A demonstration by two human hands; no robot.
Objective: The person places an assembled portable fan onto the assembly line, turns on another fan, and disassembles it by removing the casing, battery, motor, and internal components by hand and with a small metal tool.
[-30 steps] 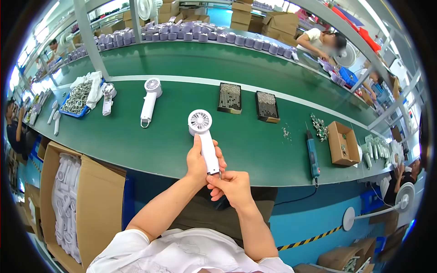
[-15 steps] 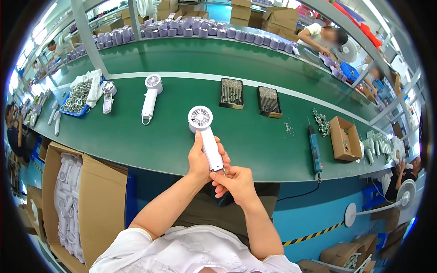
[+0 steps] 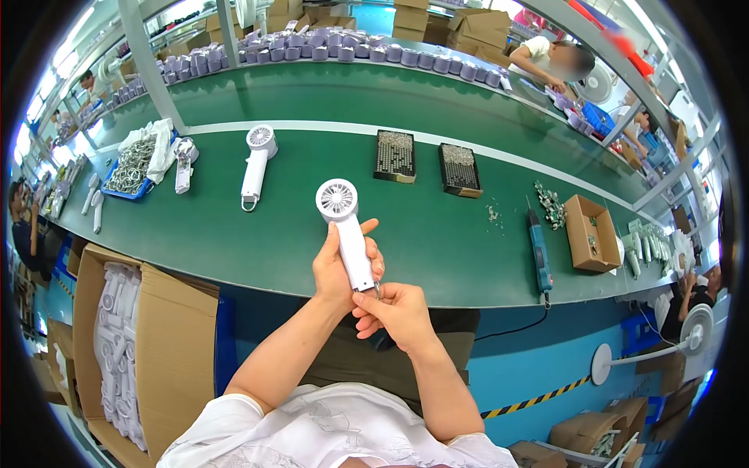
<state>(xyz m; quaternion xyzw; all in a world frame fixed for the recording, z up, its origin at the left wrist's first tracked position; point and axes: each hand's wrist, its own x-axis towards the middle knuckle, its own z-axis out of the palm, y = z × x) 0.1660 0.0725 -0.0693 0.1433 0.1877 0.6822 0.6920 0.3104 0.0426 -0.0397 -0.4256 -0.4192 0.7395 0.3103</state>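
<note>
Between the held fan point(image 3: 355, 249) and the lying fan point(image 3: 254, 178) we have a passage over bare bench point(image 3: 285, 234). Rightward we could pass on the near side of the scattered bits point(image 3: 493, 214), until the teal screwdriver point(image 3: 538, 253) and small carton point(image 3: 598, 263) block us. Ahead, two black trays point(image 3: 395, 178) obstruct, a narrow gap between them. A large carton point(image 3: 178, 335) hems our left.

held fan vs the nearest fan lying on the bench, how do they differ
The held fan is in the left hand, the right hand at its base; the lying fan rests untouched on the bench. In view, the held fan's handle slants down rightward, the lying fan's down leftward. Both are white with round, grilled heads.
</note>
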